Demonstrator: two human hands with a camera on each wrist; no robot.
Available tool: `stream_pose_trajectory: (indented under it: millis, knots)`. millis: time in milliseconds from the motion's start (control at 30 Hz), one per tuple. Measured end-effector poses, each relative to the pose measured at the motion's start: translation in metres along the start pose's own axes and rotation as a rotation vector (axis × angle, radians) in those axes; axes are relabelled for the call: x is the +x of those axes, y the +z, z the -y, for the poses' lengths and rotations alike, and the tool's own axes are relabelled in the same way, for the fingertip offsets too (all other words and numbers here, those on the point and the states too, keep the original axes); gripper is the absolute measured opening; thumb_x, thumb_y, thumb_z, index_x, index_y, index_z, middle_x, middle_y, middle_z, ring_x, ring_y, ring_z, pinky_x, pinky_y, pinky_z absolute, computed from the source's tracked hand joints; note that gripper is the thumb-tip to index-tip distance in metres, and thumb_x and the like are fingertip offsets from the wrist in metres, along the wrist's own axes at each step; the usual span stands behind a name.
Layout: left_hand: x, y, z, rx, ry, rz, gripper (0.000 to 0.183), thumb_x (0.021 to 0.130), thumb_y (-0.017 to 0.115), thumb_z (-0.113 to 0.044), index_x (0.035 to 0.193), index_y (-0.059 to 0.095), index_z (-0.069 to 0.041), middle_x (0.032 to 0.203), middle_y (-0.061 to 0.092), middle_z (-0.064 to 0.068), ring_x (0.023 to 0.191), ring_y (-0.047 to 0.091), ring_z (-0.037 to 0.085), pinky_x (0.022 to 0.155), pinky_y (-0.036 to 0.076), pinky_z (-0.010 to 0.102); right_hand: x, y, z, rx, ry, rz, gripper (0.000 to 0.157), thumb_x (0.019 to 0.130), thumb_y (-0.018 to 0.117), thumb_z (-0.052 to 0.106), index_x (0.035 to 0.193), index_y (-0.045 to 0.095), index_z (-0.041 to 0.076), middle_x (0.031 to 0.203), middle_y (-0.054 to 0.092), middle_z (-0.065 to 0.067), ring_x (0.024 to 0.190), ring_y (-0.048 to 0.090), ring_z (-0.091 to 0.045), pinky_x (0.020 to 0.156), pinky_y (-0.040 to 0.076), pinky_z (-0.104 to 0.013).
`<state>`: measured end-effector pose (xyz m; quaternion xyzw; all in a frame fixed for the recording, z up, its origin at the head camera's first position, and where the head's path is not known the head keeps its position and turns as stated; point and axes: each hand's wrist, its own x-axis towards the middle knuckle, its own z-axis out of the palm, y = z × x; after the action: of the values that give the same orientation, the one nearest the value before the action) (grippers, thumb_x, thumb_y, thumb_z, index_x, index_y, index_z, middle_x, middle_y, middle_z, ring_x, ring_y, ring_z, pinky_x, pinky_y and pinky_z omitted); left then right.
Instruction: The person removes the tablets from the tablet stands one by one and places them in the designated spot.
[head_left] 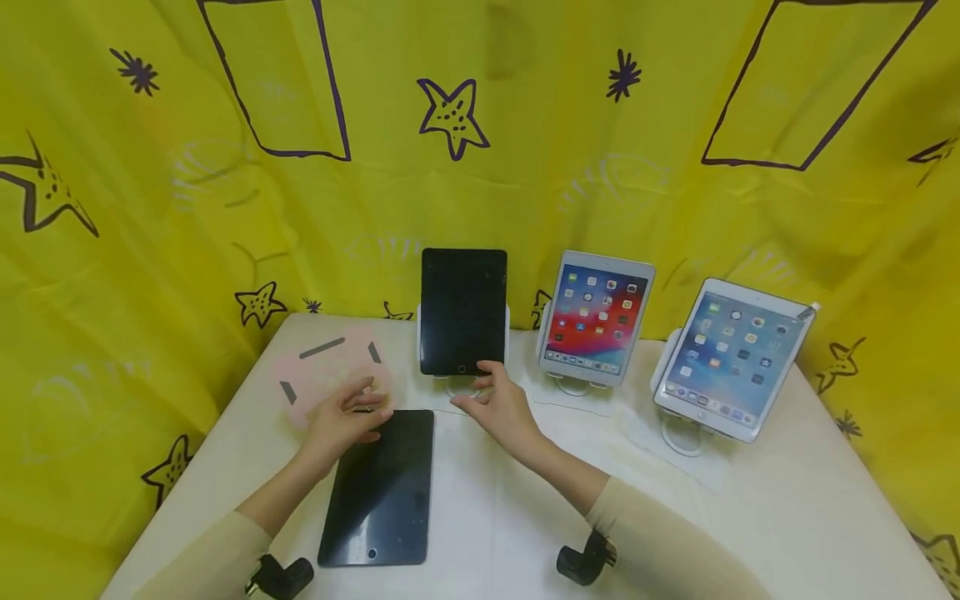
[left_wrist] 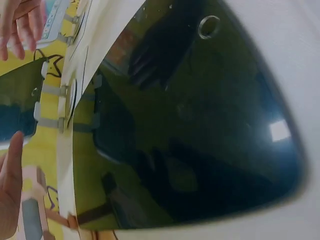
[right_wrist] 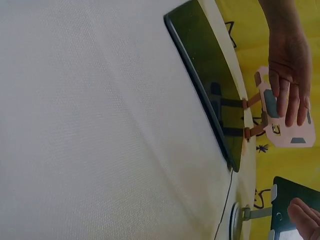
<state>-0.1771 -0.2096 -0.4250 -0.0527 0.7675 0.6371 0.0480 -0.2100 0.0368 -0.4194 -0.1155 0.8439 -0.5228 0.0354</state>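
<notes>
Relaxed hands point(head_left: 501, 410) near black tablets point(head_left: 378, 500), left one point(head_left: 337, 423) partly hiding pink holder point(head_left: 322, 367), white tablets point(head_left: 596, 312) rightward

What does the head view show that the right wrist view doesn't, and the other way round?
Only the head view: the tablet with the red-and-blue screen and the tablet with the pale-blue screen.

Only the right wrist view: the two support arms of the pink holder.

Both: that holder's face, the flat-lying black tablet, the propped dark tablet, the left hand, the right hand and the yellow curtain.
</notes>
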Motion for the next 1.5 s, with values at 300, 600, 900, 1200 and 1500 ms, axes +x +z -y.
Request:
stream_pose_trajectory:
  millis: [300,600,900,1200,1500]
  knots:
    - [0.019,0.022,-0.007,0.050,0.075,-0.030,0.074,0.080,0.076,-0.016,0.143,0.039,-0.010,0.132,0.054,0.021,0.104,0.065,0.021,0.080,0.055,0.026,0.012,-0.005,-0.007,0.037,0.034,-0.120,0.075,0.080,0.076,0.026,0.138,0.034,0.003,0.125,0.055,-0.019,0.101,0.064,-0.028,0.082,0.056,-0.036]
    - [0.045,0.035,-0.032,0.161,0.120,-0.110,0.084,0.077,0.079,-0.017,0.147,0.033,-0.013,0.132,0.056,0.014,0.108,0.063,0.030,0.085,0.054,0.038,0.028,-0.012,-0.014,0.007,-0.001,-0.236,0.082,0.077,0.079,0.026,0.141,0.032,0.003,0.131,0.047,-0.019,0.103,0.060,-0.029,0.089,0.052,-0.041]
    - [0.066,0.047,-0.035,0.178,0.183,-0.157,0.087,0.074,0.082,-0.019,0.146,0.033,-0.013,0.132,0.055,0.011,0.112,0.059,0.028,0.087,0.053,0.041,0.043,-0.018,-0.020,-0.166,-0.082,-0.282,0.085,0.074,0.081,0.029,0.139,0.034,0.000,0.127,0.046,-0.022,0.110,0.051,-0.036,0.091,0.050,-0.045]
    - [0.085,0.054,-0.029,0.155,0.442,-0.145,0.075,0.075,0.078,-0.005,0.140,0.040,-0.002,0.128,0.050,0.018,0.115,0.052,0.032,0.091,0.051,0.045,0.059,-0.019,-0.019,-0.225,-0.080,-0.324,0.086,0.074,0.081,0.025,0.141,0.033,0.002,0.127,0.044,-0.019,0.114,0.044,-0.031,0.097,0.045,-0.044]
    - [0.096,0.062,-0.031,0.146,0.386,-0.192,0.076,0.078,0.076,-0.005,0.143,0.035,-0.002,0.131,0.044,0.017,0.118,0.046,0.032,0.096,0.047,0.046,0.074,-0.018,-0.019,-0.194,-0.059,-0.325,0.087,0.073,0.082,0.014,0.143,0.031,0.003,0.126,0.040,-0.021,0.114,0.042,-0.034,0.102,0.041,-0.044]
